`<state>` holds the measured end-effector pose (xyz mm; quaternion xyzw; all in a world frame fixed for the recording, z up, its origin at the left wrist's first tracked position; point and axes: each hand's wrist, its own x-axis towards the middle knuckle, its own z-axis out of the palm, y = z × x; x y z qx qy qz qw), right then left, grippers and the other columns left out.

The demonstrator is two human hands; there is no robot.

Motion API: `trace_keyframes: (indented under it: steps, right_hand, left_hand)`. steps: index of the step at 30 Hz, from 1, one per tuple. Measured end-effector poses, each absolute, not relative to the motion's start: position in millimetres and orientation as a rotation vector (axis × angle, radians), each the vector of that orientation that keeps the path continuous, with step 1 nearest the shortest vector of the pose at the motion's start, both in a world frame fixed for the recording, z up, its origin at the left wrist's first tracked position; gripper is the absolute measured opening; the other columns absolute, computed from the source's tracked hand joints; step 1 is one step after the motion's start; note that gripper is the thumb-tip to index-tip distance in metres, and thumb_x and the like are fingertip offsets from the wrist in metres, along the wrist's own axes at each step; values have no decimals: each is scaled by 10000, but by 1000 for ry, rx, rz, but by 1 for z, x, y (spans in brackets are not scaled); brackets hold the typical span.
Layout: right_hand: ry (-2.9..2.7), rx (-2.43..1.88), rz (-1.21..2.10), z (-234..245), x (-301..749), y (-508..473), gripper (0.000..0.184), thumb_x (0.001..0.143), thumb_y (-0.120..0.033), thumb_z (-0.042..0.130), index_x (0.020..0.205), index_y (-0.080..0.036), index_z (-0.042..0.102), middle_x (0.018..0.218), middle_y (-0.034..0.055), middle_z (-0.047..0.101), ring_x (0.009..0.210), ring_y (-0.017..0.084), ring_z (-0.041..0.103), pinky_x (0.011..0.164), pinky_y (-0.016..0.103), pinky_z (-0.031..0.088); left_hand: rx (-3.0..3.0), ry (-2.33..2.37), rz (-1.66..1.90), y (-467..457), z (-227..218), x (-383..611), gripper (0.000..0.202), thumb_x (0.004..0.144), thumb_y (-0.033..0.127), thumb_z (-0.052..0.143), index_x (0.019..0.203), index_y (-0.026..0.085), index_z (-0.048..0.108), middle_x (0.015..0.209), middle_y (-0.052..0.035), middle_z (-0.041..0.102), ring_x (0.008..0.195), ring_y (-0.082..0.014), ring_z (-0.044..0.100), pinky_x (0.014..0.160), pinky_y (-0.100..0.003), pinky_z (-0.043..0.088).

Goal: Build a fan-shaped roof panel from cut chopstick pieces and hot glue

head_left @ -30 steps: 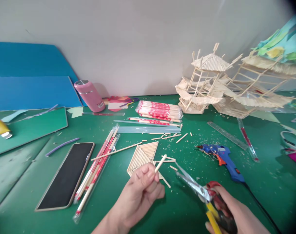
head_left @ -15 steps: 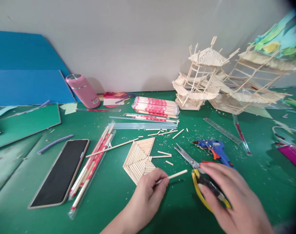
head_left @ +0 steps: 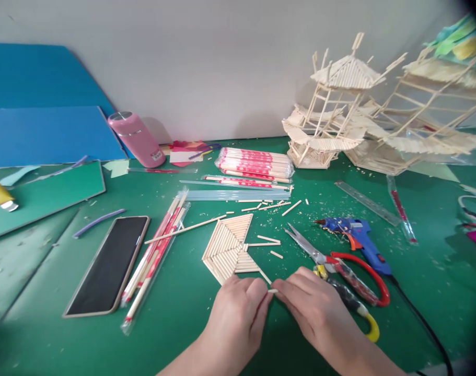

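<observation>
My left hand point(head_left: 238, 313) and my right hand point(head_left: 312, 308) meet low in the middle, both pinched on a short wooden stick point(head_left: 273, 290) of which only a small piece shows between the fingertips. Just above them lies a flat fan-shaped panel of glued sticks point(head_left: 228, 245). Red and yellow handled scissors point(head_left: 339, 269) lie on the green mat right of my right hand, untouched. A blue glue gun point(head_left: 353, 235) rests beyond the scissors.
A phone point(head_left: 108, 263) and wrapped chopsticks point(head_left: 155, 256) lie at left. More chopstick packs point(head_left: 255, 167), a pink bottle point(head_left: 136, 138), a ruler point(head_left: 365, 201) and stick-built pavilion models point(head_left: 335, 115) stand further back. Loose stick offcuts scatter the green mat point(head_left: 183, 324).
My right hand set the scissors down on the mat and moved left to join my left hand on the stick. My left hand lowered the stick towards the mat.
</observation>
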<state>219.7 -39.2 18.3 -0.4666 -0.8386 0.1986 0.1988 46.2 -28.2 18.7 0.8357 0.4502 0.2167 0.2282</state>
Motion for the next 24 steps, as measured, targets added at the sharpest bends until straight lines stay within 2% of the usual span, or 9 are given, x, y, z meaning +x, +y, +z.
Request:
trace_keyframes:
  steps: [7, 10, 15, 17, 19, 22, 24]
  right_hand:
    - [-2321, -1328, 556, 3, 209, -51, 247, 879, -111, 316, 819, -163, 550, 638, 20, 520, 598, 157, 447, 564, 292, 346]
    - [-2354, -1325, 597, 11, 208, -52, 274, 883, -111, 300, 779, -159, 549, 627, 22, 528, 588, 152, 464, 564, 291, 362]
    - [-2463, -1011, 998, 48, 215, -49, 334, 908, -240, 366, 620, -201, 529, 518, -32, 482, 524, 96, 474, 485, 215, 361]
    - [-2290, -1052, 1113, 54, 220, -46, 299, 919, -262, 360, 706, -219, 566, 560, -35, 518, 556, 86, 515, 508, 190, 406]
    - [-2105, -1269, 1035, 50, 224, -41, 240, 923, -233, 342, 868, -221, 575, 656, -21, 576, 619, 95, 555, 579, 205, 454]
    - [-2108, -1444, 676, 31, 227, -32, 264, 908, -187, 338, 1091, -181, 529, 744, 14, 626, 681, 132, 586, 648, 271, 485]
    - [-2195, -1491, 428, 18, 225, -26, 291, 902, -181, 341, 1126, -142, 522, 757, 42, 645, 679, 161, 593, 621, 302, 495]
  left_hand:
    - [2322, 1303, 612, -42, 11, 47, 237, 840, 106, 319, 626, 198, 361, 534, 0, 506, 468, -136, 438, 476, -239, 297]
    - [2253, 1221, 528, -41, 15, 43, 236, 843, 123, 326, 624, 195, 374, 547, -7, 507, 483, -130, 434, 487, -238, 297]
    - [1740, 1107, 425, -31, 28, 27, 250, 873, 264, 374, 648, 179, 441, 583, 22, 432, 533, -104, 367, 493, -214, 278]
    - [1454, 1164, 509, -28, 33, 23, 259, 872, 329, 406, 675, 171, 463, 589, 41, 379, 547, -94, 323, 499, -205, 268]
    - [1210, 1117, 567, -27, 37, 21, 267, 861, 380, 441, 712, 164, 488, 587, 53, 349, 550, -87, 295, 500, -203, 249]
    - [950, 1021, 598, -30, 37, 22, 264, 842, 408, 486, 769, 157, 523, 569, 61, 348, 533, -76, 280, 497, -209, 220]
    - [856, 995, 608, -32, 35, 23, 263, 830, 412, 512, 784, 154, 537, 557, 62, 352, 525, -71, 283, 500, -213, 214]
